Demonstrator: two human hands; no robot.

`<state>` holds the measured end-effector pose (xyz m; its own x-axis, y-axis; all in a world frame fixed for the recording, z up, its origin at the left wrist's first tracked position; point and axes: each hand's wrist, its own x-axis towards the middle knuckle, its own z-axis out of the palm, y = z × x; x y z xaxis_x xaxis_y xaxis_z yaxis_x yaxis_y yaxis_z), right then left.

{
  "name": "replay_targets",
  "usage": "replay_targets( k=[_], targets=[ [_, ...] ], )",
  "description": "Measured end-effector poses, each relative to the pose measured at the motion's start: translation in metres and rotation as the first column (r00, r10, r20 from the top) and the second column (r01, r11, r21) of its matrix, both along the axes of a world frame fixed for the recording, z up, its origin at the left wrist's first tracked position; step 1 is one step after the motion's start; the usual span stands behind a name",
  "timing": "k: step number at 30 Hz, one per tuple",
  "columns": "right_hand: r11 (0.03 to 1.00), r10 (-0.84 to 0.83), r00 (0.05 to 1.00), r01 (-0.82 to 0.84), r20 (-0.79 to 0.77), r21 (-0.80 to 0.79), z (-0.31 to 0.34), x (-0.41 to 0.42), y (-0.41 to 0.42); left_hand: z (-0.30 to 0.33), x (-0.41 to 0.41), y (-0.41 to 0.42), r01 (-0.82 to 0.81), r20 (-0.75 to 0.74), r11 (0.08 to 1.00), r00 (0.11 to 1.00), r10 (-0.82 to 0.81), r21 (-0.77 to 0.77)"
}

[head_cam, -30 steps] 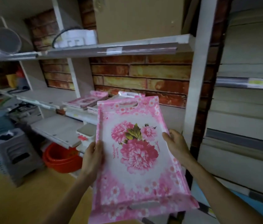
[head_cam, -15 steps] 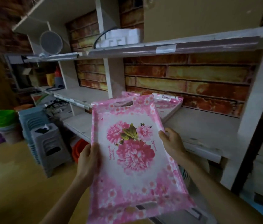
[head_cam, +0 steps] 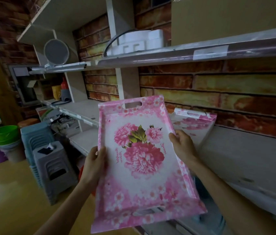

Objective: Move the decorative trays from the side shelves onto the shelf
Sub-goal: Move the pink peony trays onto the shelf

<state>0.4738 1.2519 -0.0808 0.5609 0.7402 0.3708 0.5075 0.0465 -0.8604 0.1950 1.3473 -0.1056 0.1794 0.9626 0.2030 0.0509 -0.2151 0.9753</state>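
Pink floral tray, handle cut-outs at both short ends, held tilted face-up in front of the shelving; left hand grips its left long rim with the thumb over the edge, right hand grips the right rim likewise. Compared with a second ago, the view has swung leftward and the tray now sits before the open span of the middle shelf rather than beside the white upright – read as the carry nearing its end, with the set-down not yet made. A second floral tray already lies on that shelf just behind the held one, against the brick-pattern back wall, so the free board to its right looks the likelier landing spot. Surroundings – upper shelf overhead with white foam packing, stacked grey plastic stools and green buckets on the floor at left; the overhanging shelf edge limits how steeply the tray can be lifted in
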Motion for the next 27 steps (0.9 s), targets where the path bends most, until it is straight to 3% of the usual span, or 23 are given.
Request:
replay_targets(
  k=[10,20,27],
  targets=[
    [0.988,-0.144,0.990,0.143,0.008,0.052,0.029,0.065,0.088,0.040,0.069,0.101,0.283,0.101,0.959,0.954,-0.282,-0.001],
    [0.939,-0.341,0.940,0.341,-0.003,0.040,0.032,0.133,0.123,0.039,0.167,0.196,0.392,0.040,0.920,0.919,-0.392,0.000],
    [0.851,-0.521,0.851,0.524,-0.058,0.041,0.031,0.184,0.140,0.047,0.250,0.255,0.556,-0.019,0.831,0.831,-0.556,-0.023]
  ],
)
